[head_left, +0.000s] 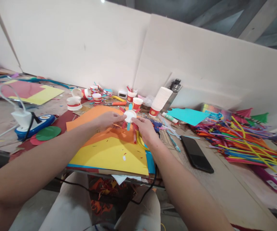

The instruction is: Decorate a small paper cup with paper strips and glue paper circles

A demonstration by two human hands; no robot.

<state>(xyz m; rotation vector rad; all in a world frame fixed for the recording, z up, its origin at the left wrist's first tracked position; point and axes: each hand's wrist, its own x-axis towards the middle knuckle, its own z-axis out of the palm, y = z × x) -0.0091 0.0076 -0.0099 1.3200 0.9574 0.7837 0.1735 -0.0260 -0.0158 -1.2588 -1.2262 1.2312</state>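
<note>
Between my hands is a white paper disc (129, 115), apparently a cup bottom, with red and light-blue paper strips sticking out around it. My left hand (109, 120) pinches its left side with the fingertips. At its lower right, my right hand (143, 127) grips the edge between thumb and fingers. Both hands are over orange paper (92, 113) and a yellow sheet (114, 155), which has small scraps on it. Just below the right fingers a red stick (135, 137) shows. A dark blue tool (156, 125), partly hidden, lies beside the right hand.
Paper cups (137, 103), a tall cup stack (161, 101) and a dark bottle (173, 94) stand at the back. On the right are a black phone (196, 154) and many pipe cleaners (244, 141). A power strip (36, 126) with a white plug sits left.
</note>
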